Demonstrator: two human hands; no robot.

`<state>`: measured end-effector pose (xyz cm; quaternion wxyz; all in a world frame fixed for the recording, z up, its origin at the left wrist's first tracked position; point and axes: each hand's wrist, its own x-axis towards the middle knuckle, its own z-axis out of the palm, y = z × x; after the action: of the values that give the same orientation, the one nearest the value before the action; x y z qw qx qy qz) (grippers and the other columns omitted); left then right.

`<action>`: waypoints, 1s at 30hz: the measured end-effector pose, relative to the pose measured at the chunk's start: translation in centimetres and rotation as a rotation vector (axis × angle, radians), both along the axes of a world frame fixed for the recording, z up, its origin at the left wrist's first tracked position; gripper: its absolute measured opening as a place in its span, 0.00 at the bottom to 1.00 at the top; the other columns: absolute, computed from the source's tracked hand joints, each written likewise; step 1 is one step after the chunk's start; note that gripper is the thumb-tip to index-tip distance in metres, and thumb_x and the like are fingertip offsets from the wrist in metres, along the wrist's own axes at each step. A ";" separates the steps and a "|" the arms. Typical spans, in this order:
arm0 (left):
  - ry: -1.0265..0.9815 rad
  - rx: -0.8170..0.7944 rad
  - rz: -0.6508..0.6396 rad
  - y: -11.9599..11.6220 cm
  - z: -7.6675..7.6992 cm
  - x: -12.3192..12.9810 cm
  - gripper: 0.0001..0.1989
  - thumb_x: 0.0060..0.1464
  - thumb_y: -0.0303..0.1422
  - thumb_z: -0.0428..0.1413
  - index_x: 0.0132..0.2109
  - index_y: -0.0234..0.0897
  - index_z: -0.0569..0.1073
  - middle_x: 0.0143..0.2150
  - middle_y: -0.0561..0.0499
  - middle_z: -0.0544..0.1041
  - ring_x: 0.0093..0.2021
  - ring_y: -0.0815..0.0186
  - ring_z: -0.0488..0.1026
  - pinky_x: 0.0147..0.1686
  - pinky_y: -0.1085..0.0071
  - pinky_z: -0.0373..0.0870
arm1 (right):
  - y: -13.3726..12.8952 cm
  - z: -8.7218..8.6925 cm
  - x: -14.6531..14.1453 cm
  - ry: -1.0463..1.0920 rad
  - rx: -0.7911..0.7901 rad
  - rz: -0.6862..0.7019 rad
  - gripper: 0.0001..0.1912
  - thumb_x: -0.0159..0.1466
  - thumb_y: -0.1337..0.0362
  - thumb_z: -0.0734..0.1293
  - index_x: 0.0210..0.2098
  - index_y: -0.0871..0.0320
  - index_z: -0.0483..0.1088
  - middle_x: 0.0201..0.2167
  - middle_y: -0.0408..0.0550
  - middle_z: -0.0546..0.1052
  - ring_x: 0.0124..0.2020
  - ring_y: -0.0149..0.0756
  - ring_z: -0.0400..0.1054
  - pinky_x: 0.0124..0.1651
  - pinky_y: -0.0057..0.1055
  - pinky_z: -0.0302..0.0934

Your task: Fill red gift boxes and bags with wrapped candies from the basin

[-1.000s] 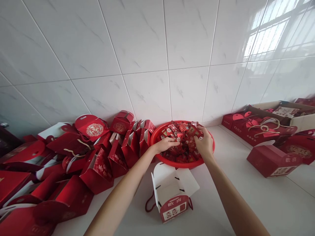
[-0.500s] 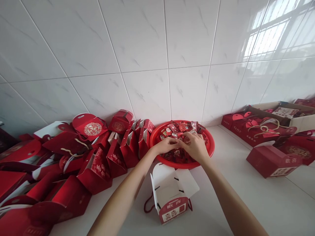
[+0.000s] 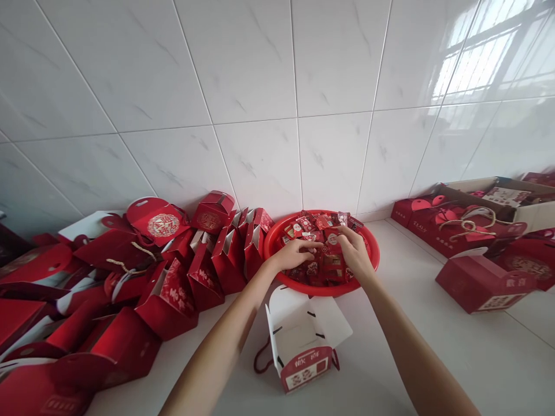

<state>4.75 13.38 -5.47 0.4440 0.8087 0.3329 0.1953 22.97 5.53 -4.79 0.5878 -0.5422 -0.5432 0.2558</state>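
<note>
A round red plastic basket (image 3: 373, 263) stands against the wall, filled with red-wrapped candies (image 3: 332, 263). My left hand (image 3: 297, 254) reaches over its left half, fingers stretched to the right just above the wrappers and somewhat apart. Over the right half is my right hand (image 3: 353, 249), with the index finger extended toward the candies and no held item showing; its other fingers are partly hidden. Between my forearms, in front of the basket, sits an open gift box (image 3: 306, 370), white inside and red-printed outside, with its lid flaps spread and dark red cord handles at the sides.
Many red gift boxes (image 3: 167, 306) crowd the left of the white counter (image 3: 390, 341). At right, a closed dark red box (image 3: 481, 283) stands before a cardboard carton (image 3: 537, 216) and more red boxes with rope handles. A tiled wall (image 3: 255, 156) runs behind.
My hands, which met over the middle of the candies, have drawn apart; the right one moved to the right. More candies show between them. The open gift box stays where it was.
</note>
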 end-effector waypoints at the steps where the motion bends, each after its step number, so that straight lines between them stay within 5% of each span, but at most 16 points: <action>1: 0.012 -0.005 0.008 0.1 -0.1 0.0 0.29 0.52 0.23 0.54 0.60 0.43 0.75 0.58 0.50 0.78 0.58 0.56 0.74 0.59 0.61 0.68 | 0.1 -0.1 0.2 0.056 -0.020 -0.014 0.10 0.57 0.59 0.58 0.31 0.54 0.70 0.20 0.40 0.68 0.23 0.35 0.61 0.27 0.30 0.54; 7: 0.025 0.053 -0.014 -0.3 0.2 -0.2 0.40 0.47 0.18 0.50 0.67 0.50 0.67 0.70 0.58 0.65 0.72 0.59 0.57 0.70 0.62 0.54 | 0.7 -0.4 0.7 0.259 -0.105 -0.027 0.11 0.54 0.57 0.62 0.33 0.54 0.71 0.23 0.42 0.71 0.26 0.37 0.66 0.28 0.30 0.60; 13: 0.049 0.032 -0.009 -0.6 0.5 -0.3 0.46 0.49 0.26 0.60 0.73 0.53 0.54 0.73 0.52 0.59 0.69 0.52 0.63 0.67 0.60 0.60 | 0.4 0.3 0.5 0.407 -0.187 -0.030 0.10 0.48 0.58 0.67 0.29 0.53 0.69 0.22 0.41 0.70 0.26 0.37 0.64 0.27 0.31 0.61; 20: 0.015 0.093 -0.038 -0.3 0.1 -0.6 0.46 0.47 0.29 0.65 0.71 0.51 0.59 0.74 0.51 0.58 0.73 0.52 0.54 0.69 0.59 0.55 | 0.2 0.4 0.4 0.361 -0.164 0.014 0.09 0.49 0.56 0.67 0.26 0.53 0.65 0.22 0.42 0.70 0.26 0.37 0.64 0.28 0.31 0.62; 25: -0.063 0.025 0.001 -0.3 0.0 -0.5 0.45 0.51 0.29 0.64 0.72 0.51 0.55 0.74 0.47 0.56 0.65 0.50 0.67 0.58 0.59 0.70 | -0.1 0.6 0.3 0.464 -0.171 0.068 0.09 0.49 0.58 0.70 0.27 0.54 0.69 0.24 0.42 0.74 0.26 0.36 0.66 0.28 0.30 0.63; 30: -0.129 -0.055 0.015 -0.5 0.3 -0.4 0.44 0.52 0.26 0.61 0.73 0.48 0.55 0.73 0.45 0.58 0.63 0.52 0.69 0.56 0.60 0.72 | -0.2 0.5 0.2 0.417 -0.148 0.097 0.11 0.50 0.56 0.71 0.27 0.54 0.69 0.24 0.42 0.74 0.26 0.36 0.68 0.29 0.31 0.64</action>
<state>4.39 12.90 -5.12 0.4853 0.7793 0.3147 0.2411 23.17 5.31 -4.27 0.6329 -0.4925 -0.4152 0.4296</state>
